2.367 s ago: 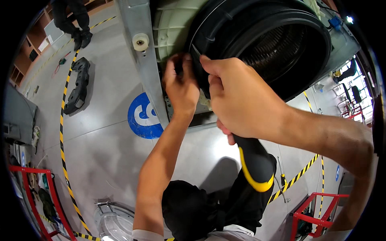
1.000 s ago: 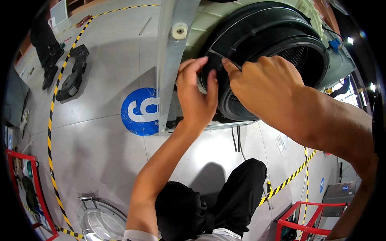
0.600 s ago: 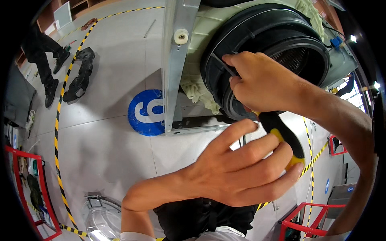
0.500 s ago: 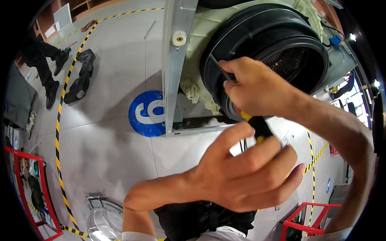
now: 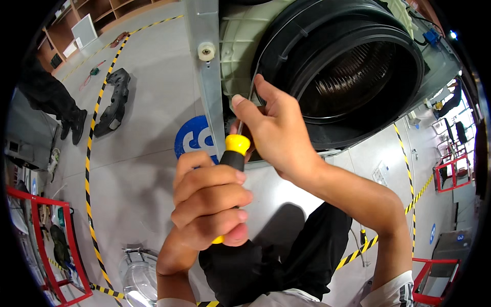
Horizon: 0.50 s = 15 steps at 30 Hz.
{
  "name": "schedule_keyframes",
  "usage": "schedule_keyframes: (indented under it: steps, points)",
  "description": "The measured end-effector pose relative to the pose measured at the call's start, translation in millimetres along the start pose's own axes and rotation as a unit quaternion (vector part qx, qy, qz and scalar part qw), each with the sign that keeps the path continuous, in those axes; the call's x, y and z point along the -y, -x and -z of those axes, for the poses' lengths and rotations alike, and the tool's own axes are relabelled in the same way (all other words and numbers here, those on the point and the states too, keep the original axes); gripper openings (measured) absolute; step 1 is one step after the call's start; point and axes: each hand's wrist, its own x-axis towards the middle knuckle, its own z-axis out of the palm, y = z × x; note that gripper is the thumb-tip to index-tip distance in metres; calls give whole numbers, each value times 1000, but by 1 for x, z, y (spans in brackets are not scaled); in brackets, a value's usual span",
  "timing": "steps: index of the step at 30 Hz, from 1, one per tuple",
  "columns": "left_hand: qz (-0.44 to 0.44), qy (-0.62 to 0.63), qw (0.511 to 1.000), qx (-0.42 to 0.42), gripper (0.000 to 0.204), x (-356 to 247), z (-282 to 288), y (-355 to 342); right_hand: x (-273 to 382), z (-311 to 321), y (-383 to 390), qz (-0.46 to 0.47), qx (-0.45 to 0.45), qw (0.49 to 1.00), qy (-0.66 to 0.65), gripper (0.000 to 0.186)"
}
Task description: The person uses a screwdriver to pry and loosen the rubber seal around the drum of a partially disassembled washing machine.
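Note:
My left hand is wrapped round the yellow-and-black handle of a screwdriver, held upright in front of the open machine. The screwdriver's thin shaft runs up to the left edge of a black rubber door gasket. My right hand is closed about that shaft, thumb on one side and index finger on the other, near the gasket's rim. The tip is hard to make out. Inside the gasket's round opening shows a ribbed metal drum. A pale plastic tub surrounds the gasket.
A metal frame post stands left of the tub. On the floor lie a dark curved part and a clear round door. Red-framed racks stand at the lower sides. Another person's legs are at far left.
My left hand has moved left and closed round the screwdriver's handle. My right hand has shifted left and down along the gasket. The view has tilted, showing more of the drum opening.

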Motion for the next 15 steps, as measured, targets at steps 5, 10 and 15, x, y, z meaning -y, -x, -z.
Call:
schedule_keyframes:
  steps: [5, 10, 15]
  points:
    - [8, 17, 994, -105, 28, 17, -4, 21, -7, -3, -3, 13, 30, 999, -17, 53]
    - [33, 66, 980, -185, 27, 27, -4, 37, -15, -8, -6, 39, 41, 998, -32, 56]
    - [108, 63, 960, -250, 29, 37, 3, 49, -19, -13, -7, 34, 46, 997, -55, 66]
